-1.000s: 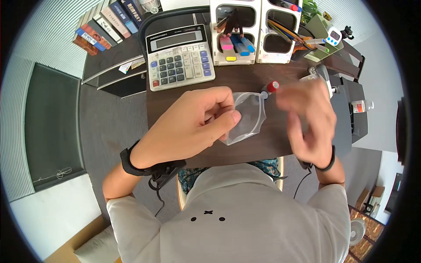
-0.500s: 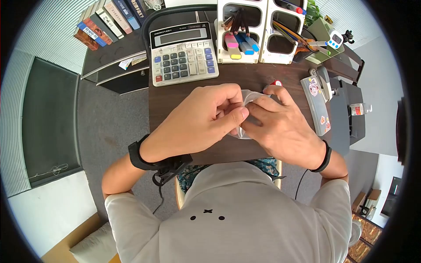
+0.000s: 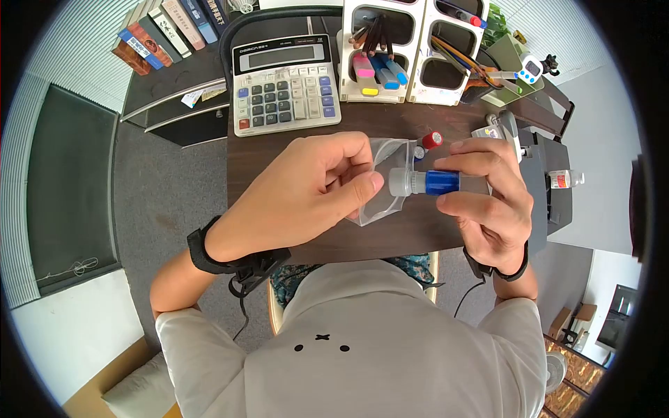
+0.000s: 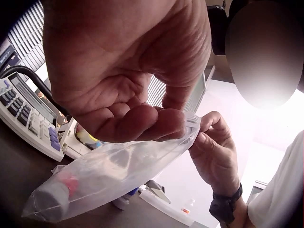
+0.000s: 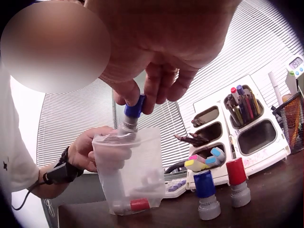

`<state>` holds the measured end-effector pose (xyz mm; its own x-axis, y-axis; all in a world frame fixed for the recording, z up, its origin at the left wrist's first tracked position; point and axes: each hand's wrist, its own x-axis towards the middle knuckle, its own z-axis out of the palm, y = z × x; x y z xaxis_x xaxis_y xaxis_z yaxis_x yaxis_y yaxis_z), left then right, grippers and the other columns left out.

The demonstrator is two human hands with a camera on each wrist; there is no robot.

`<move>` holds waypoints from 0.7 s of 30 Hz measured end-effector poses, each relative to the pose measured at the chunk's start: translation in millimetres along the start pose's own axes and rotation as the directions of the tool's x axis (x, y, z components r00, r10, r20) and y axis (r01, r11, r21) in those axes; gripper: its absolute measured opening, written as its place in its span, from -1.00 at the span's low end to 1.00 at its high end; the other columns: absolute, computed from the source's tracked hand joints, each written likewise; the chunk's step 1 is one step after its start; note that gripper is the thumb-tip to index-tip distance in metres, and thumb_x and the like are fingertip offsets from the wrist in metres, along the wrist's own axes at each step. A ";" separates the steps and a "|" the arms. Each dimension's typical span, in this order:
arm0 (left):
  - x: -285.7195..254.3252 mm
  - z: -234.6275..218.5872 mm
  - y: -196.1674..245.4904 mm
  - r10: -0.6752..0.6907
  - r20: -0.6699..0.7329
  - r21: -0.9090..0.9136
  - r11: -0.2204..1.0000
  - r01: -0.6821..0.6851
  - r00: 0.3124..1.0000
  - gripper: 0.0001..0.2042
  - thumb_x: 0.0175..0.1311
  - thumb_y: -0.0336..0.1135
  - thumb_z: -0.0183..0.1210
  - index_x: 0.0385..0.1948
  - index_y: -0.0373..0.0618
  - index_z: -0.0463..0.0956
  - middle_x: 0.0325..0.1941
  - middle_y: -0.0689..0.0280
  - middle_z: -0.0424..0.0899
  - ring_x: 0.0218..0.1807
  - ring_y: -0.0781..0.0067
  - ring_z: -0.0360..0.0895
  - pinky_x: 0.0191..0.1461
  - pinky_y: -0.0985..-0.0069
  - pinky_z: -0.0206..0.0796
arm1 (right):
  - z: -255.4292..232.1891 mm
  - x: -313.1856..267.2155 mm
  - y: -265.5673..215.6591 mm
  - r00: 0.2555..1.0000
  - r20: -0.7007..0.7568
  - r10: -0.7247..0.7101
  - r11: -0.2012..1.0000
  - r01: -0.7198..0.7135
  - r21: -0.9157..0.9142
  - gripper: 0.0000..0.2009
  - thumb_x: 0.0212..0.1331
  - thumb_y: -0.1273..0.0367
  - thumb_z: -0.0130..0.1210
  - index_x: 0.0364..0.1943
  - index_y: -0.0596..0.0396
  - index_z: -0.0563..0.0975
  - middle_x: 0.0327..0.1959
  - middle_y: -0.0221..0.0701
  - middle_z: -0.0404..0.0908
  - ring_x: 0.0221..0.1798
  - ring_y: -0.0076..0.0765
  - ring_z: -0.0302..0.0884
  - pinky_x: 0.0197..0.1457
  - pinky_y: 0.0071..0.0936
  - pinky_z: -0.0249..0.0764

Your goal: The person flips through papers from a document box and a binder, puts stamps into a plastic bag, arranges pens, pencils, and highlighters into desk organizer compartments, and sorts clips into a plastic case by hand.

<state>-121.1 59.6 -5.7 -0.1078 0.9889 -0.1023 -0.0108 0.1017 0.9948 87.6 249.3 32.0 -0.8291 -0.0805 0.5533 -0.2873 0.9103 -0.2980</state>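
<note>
My left hand [image 3: 300, 188] pinches the edge of a clear plastic bag [image 5: 128, 175] between thumb and curled fingers. A red-topped stamp [image 5: 139, 204] lies at the bottom inside the bag. In my right hand [image 3: 495, 202], thumb and fingers grip a blue-topped stamp [image 3: 440, 182] by its top. Its translucent grey end points left and overlaps the bag in the head view; the right wrist view shows it end down at the bag's mouth. Another blue-topped stamp [image 5: 204, 185] and a red-topped stamp [image 5: 236, 173] stand on the table just beyond the bag.
A calculator [image 3: 286, 90] lies at the table's back left. Behind the hands stands a white desk organizer [image 3: 411, 90] with pencils and highlighters. A stapler [image 3: 512, 132] lies at the right, near a green holder [image 3: 498, 56] with a small timer. Books [image 3: 167, 35] stand farther left.
My right hand came in from the right to the bag's mouth, then drew back right and now holds the blue-topped stamp there. My left hand keeps its grip on the bag.
</note>
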 end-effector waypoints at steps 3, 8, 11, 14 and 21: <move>0.1 2.9 3.1 -0.016 0.008 0.007 1.000 0.015 1.000 -0.81 0.59 -0.27 0.18 -0.24 -0.15 0.46 -0.34 0.47 0.53 -0.36 0.78 0.52 -0.43 0.73 0.30 | 0.7 4.3 -5.0 0.999 0.048 -0.023 0.996 0.027 -0.082 -0.79 -0.17 0.45 0.30 -0.34 0.00 0.72 0.03 -0.24 0.71 0.13 0.02 0.61 0.12 -0.08 0.59; -0.5 8.6 15.7 -0.027 -0.003 -0.016 1.000 0.027 1.000 -0.84 0.57 -0.31 0.17 -0.25 -0.14 0.46 -0.40 0.47 0.57 -0.41 0.79 0.51 -0.43 0.75 0.28 | 23.2 10.6 -10.2 0.988 0.079 -0.132 0.959 0.147 -0.243 -0.79 -0.22 0.36 0.29 -0.39 0.03 0.67 0.04 -0.31 0.69 0.16 -0.13 0.61 0.10 -0.21 0.48; -6.3 5.6 25.0 -0.122 -0.070 -0.002 0.993 0.122 0.990 -0.82 0.56 -0.30 0.19 -0.28 -0.15 0.47 -0.45 0.47 0.59 -0.46 0.80 0.50 -0.47 0.76 0.27 | 12.9 9.6 -10.6 0.999 -0.015 -0.046 0.984 0.042 -0.171 -0.81 -0.21 0.40 0.27 -0.40 0.07 0.66 0.01 -0.30 0.70 0.14 -0.15 0.61 0.10 -0.21 0.48; -14.1 -3.8 30.2 -0.133 -0.092 0.005 0.991 0.134 0.987 -0.81 0.55 -0.30 0.19 -0.30 -0.16 0.47 -0.49 0.46 0.59 -0.49 0.80 0.50 -0.50 0.76 0.25 | 2.3 5.1 3.1 0.986 0.043 0.162 0.968 -0.150 -0.199 -0.70 -0.10 0.50 0.33 -0.18 0.13 0.69 0.02 -0.30 0.72 0.12 -0.12 0.60 0.13 -0.20 0.48; -9.9 -1.4 31.9 -0.152 -0.091 -0.021 0.988 0.151 0.984 -0.84 0.53 -0.36 0.17 -0.31 -0.16 0.46 -0.49 0.46 0.58 -0.49 0.81 0.48 -0.50 0.77 0.25 | 35.2 -16.5 34.6 0.931 0.255 0.260 0.937 -0.179 -0.301 -0.64 0.07 0.45 0.40 0.01 0.03 0.71 -0.01 -0.34 0.73 0.28 -0.14 0.56 0.35 -0.07 0.36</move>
<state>-121.8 53.0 27.1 -0.1947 0.9480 -0.2519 -0.0481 0.2473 0.9677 74.4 267.9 -14.8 -0.9692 0.0584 0.2392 0.0240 0.9893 -0.1442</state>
